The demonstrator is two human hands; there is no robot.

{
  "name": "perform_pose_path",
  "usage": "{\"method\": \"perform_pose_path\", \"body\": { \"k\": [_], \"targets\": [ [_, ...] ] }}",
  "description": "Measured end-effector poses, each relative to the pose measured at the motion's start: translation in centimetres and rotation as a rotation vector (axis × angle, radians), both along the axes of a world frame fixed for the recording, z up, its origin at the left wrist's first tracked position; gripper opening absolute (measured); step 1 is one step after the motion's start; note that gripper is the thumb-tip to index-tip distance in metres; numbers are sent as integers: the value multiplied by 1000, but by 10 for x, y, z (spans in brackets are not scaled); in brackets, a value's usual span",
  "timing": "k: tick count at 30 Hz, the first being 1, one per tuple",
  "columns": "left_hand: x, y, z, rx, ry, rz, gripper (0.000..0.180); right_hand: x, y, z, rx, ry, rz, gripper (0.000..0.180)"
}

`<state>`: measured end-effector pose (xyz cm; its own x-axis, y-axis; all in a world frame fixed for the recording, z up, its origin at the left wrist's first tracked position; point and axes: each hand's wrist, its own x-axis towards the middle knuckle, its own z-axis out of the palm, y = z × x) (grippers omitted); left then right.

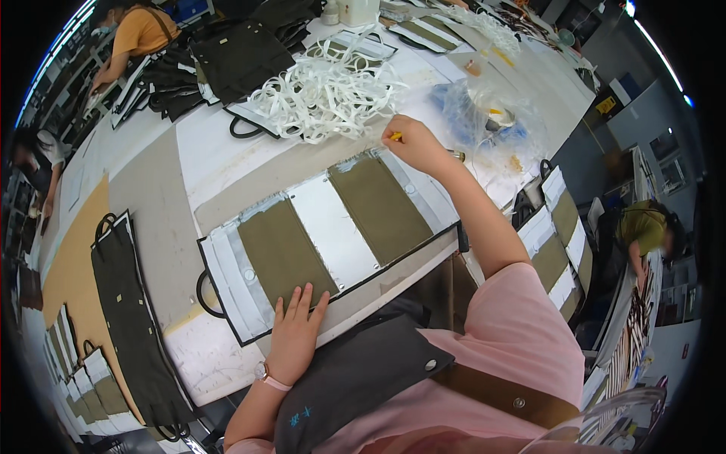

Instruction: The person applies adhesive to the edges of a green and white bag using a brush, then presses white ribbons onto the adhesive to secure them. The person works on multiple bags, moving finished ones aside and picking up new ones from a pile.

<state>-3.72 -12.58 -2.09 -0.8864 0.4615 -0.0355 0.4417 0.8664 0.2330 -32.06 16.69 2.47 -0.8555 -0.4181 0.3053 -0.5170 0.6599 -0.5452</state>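
A flat unfolded bag panel (333,227) lies before me, with two olive fabric patches, white strips and a black edge. A black loop handle (203,295) sticks out on its left. My left hand (299,333) rests flat, fingers spread, on the near edge of the left olive patch (286,250). My right hand (412,144) is closed in a pinch at the panel's far right corner. A small yellow thing (395,137) shows at its fingertips; the rest of it is hidden. Whitish smears run along the panel's far edge.
Beyond the panel lies a tangled heap of white tape (333,91), with dark bag pieces (242,57) behind. Clear plastic bags (484,113) lie past my right hand. A long dark stack (140,310) lies left; more panels (556,234) sit right. Other people work around.
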Motion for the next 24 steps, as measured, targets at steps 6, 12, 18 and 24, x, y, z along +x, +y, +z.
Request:
{"method": "perform_pose_path", "body": {
  "k": [6,12,18,24],
  "targets": [
    [-2,1,9,-38,-30,-32,60,-15,-4,-5,61,-120,-24,8],
    [-3,0,1,-25,0,21,61,2,-33,-2,4,-234,179,11],
    [-2,6,-1,-60,103,23,59,-22,-8,0,77,-94,21,15],
    [-3,8,-12,-15,163,66,56,-8,-70,-20,-57,-179,300,13]
  ]
}}
